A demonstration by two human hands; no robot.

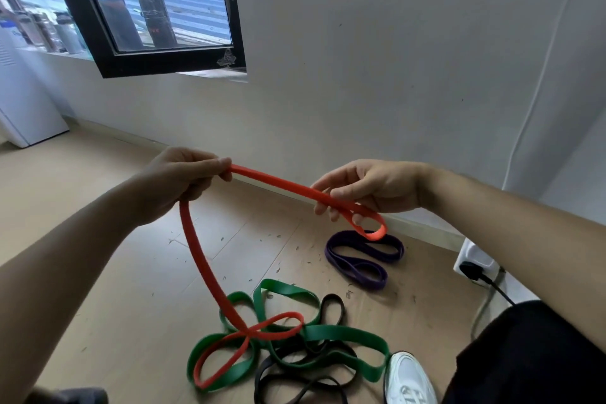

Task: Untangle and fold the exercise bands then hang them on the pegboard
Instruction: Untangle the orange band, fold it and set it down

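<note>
Head view: left hand point(183, 179) and right hand point(370, 188) apart, both tight on 1 red band point(278, 182) (tail on floor point(114, 256))

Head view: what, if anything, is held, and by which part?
The red band: left hand grips it mid-length; right hand pinches it beside its looped end.

Home room, wood floor point(114, 256), black-framed window point(147, 3), white wall point(393, 59)
</note>
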